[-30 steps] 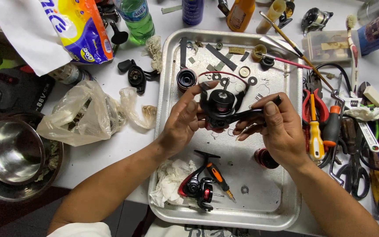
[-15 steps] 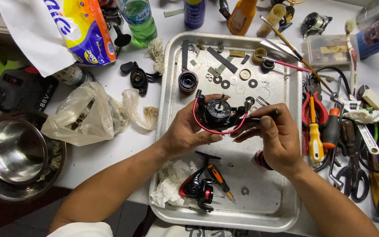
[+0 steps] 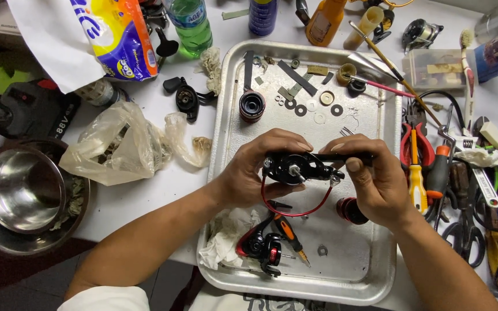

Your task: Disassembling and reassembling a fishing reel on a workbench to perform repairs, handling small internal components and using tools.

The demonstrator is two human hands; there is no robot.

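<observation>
Both my hands hold a black fishing reel body [image 3: 295,168] with a red wire bail over the middle of a metal tray [image 3: 226,103]. My left hand [image 3: 255,170] grips the reel's left side, thumb underneath. My right hand [image 3: 370,181] pinches the black stem on the reel's right end. A black and red reel part [image 3: 260,246] and a small orange screwdriver [image 3: 288,233] lie on the tray just below my hands, beside a crumpled white rag [image 3: 223,242]. A black spool [image 3: 252,106], washers [image 3: 318,106] and small strips lie at the tray's far end.
Steel bowls [image 3: 21,193] and a clear plastic bag [image 3: 119,144] sit left of the tray, with a black reel cover [image 3: 187,99], a green bottle [image 3: 191,26] and a tissue pack [image 3: 110,34] behind. Pliers, screwdrivers [image 3: 417,173], scissors and wrenches crowd the right side.
The reel has been turned over in my hands: its red bail now hangs below the body, and it sits lower over the tray. Both hands kept their grip.
</observation>
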